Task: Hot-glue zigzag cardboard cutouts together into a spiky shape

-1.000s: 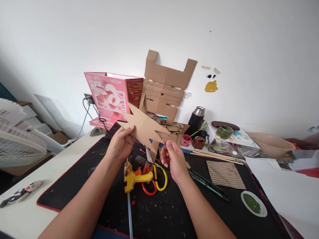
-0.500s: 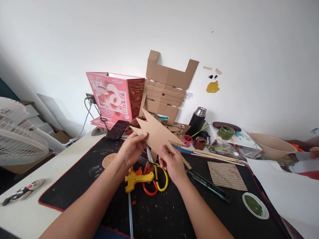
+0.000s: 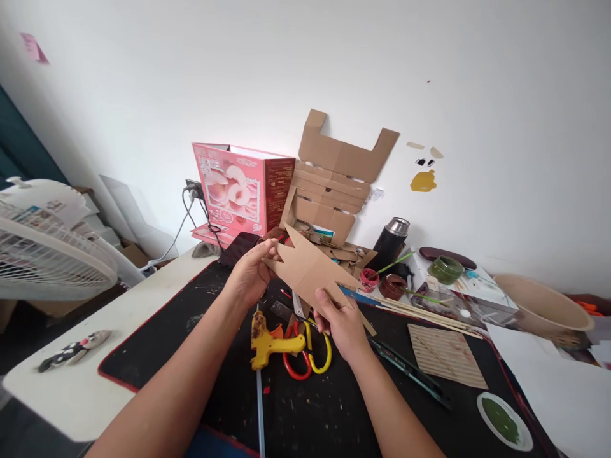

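Above the black mat (image 3: 305, 420), the spiky cardboard cutout (image 3: 310, 266) is between the left hand (image 3: 251, 277), fingers pinching its points at nine o'clock, and the right hand (image 3: 342, 320), fingers pinching its edge at five, with a hot-glue gun (image 3: 274, 345) at seven and scissors (image 3: 309, 345) at six.
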Tool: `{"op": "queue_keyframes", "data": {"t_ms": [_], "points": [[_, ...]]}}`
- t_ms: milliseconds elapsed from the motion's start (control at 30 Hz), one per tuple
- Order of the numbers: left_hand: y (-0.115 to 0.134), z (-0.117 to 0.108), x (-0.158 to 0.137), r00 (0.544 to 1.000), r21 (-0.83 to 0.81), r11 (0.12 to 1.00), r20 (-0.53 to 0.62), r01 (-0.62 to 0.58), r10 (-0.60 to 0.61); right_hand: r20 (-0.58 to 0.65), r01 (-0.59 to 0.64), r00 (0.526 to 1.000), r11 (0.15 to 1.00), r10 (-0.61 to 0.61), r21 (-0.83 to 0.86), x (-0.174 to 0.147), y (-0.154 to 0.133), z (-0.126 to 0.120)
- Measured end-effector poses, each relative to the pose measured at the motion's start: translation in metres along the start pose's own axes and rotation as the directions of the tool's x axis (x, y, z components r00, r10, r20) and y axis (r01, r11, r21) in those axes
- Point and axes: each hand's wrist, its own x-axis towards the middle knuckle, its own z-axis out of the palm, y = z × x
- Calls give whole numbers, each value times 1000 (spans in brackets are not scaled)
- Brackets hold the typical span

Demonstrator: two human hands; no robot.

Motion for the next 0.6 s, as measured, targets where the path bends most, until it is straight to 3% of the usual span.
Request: {"op": "queue_keyframes", "data": {"t_ms": [600], "points": [[4, 1, 3, 986, -54, 998, -165, -26, 16, 25, -8, 1000, 999, 9, -31, -2, 0, 1]]}}
